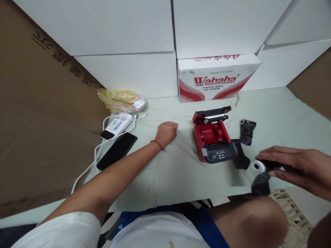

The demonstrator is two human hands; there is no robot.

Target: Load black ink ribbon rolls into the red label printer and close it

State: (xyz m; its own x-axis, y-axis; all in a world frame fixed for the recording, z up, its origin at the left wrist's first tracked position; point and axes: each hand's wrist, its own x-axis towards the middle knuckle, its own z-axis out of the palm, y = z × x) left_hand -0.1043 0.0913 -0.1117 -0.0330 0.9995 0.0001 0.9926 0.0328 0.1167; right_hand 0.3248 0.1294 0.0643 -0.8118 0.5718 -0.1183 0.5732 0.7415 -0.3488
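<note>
A small red and black printer (212, 139) stands on the cloth with its lid raised and its red inner bay bare. To its left, my left hand (167, 133) rests on the table in a fist, with nothing visible in it. My right hand (297, 168), at the right near the front edge, pinches a black-coated paper roll (258, 166) with a white end and a dark core. A loose black tail hangs below that roll, blurred. Behind it lies a second, smaller black roll (247, 131). Against the printer's right side is a dark curved strip (242, 155).
At the left lie a black phone (117, 151), a white power bank (120, 124), a white cable (95, 156) and a yellowish plastic bag (121, 100). A Wahaha carton (217, 81) stands at the back before white boxes (124, 74). Brown cardboard (46, 113) walls the left side.
</note>
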